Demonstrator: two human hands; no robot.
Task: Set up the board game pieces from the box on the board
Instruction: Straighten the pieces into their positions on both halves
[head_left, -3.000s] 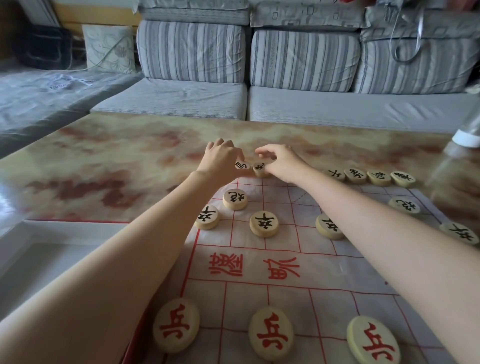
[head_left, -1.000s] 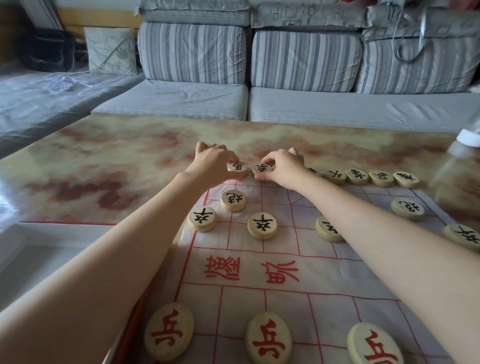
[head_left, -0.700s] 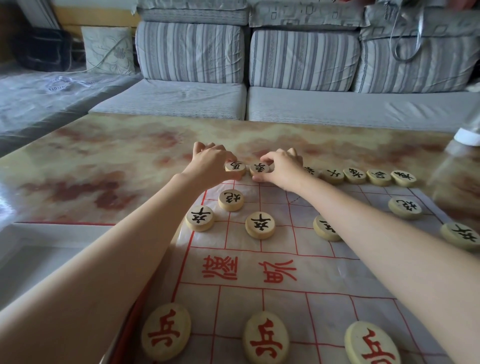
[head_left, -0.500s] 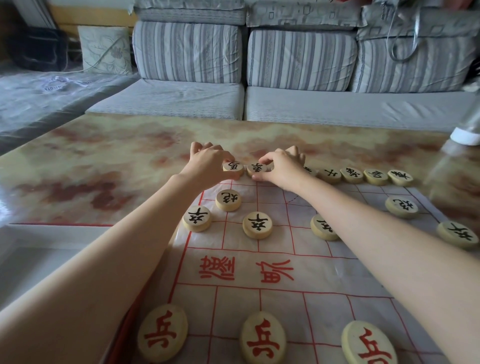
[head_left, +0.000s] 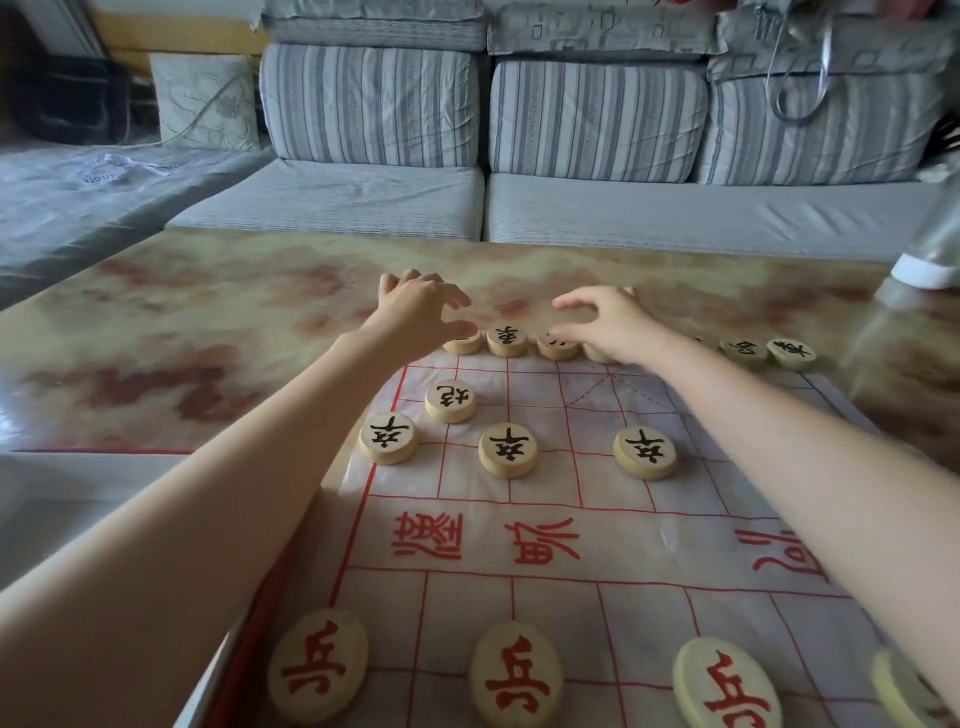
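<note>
- My left hand (head_left: 421, 314) hovers half-open over the far left corner of the board (head_left: 597, 491), thumb beside the end disc (head_left: 461, 344), holding nothing.
- My right hand (head_left: 610, 325) is spread, thumb near the third disc (head_left: 558, 348), gripping nothing.
- Discs (head_left: 506, 341) line the board's far edge.
- They look light, hard and smooth: I'd pinch the rims. The board seems flimsy.

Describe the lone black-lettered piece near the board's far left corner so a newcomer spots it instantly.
Find the red-lined board on the marbled table. Near its far left corner, between the far-edge row and the three identical black-lettered discs, a lone disc sits. Its character differs from theirs, and no piece flanks it.
</note>
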